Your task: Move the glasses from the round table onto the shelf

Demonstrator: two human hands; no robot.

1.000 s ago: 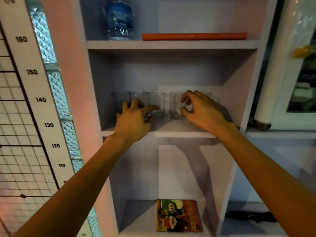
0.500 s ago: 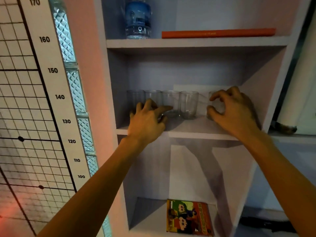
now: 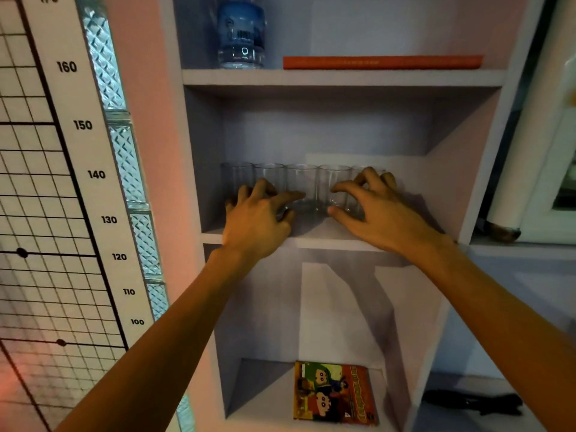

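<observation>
You face a tall shelf (image 3: 343,77) unit with open room behind and above the glasses, up to the board overhead. Your middle board carries a row of five clear glasses (image 3: 300,188) standing upright, side by side, starting near the left wall; bare board remains to their right. Your left hand (image 3: 258,222) rests with fingers spread, loose against the two leftmost glasses, gripping nothing. Your right hand (image 3: 378,213) curls around the rightmost glass (image 3: 358,194), thumb low and fingers over its rim, near the front edge.

height chart (image 3: 78,151) numbered 100, 110, 120, 130, 140, 150, 160, book titles unreadable
</observation>
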